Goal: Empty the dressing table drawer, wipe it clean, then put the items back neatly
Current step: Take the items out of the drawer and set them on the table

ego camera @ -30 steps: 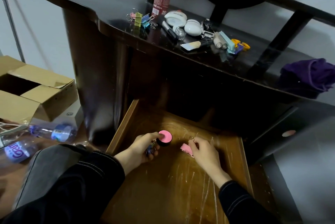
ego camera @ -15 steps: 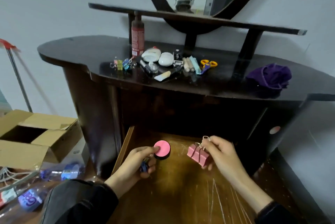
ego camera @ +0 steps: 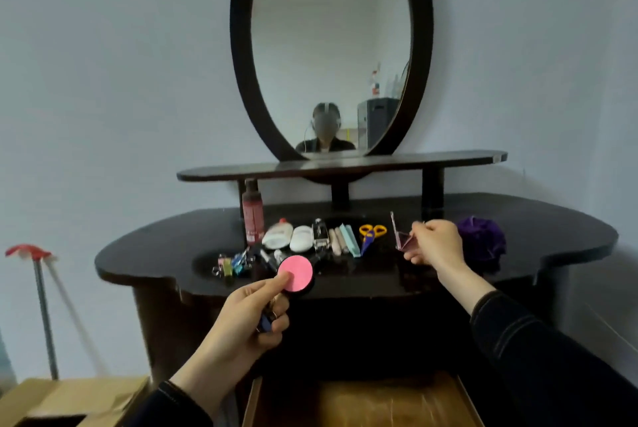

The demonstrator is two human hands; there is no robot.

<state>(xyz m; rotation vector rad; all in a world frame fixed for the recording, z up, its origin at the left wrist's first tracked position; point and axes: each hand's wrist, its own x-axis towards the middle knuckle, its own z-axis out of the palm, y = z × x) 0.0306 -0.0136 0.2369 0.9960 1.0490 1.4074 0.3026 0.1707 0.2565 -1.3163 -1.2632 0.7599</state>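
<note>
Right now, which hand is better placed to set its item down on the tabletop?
Probably the right hand: it holds the pink binder clip over the tabletop, between scissors and purple cloth. The left hand, gripping the pink compact, is at the front edge.

Head cam, wide-angle, worn by the person. It faces fwd, approx level, straight at the wall w/ the oval mirror (ego camera: pixel 331 29) upper centre. The wearer's reflection sits low in the glass, so the cam is near square-on to it. It's close in: left hand (ego camera: pixel 248 309) & right hand (ego camera: pixel 435 243) reach the table (ego camera: pixel 552 236) top. The open drawer (ego camera: pixel 362 402) is cut off by the btm edge, right under the cam.
</note>
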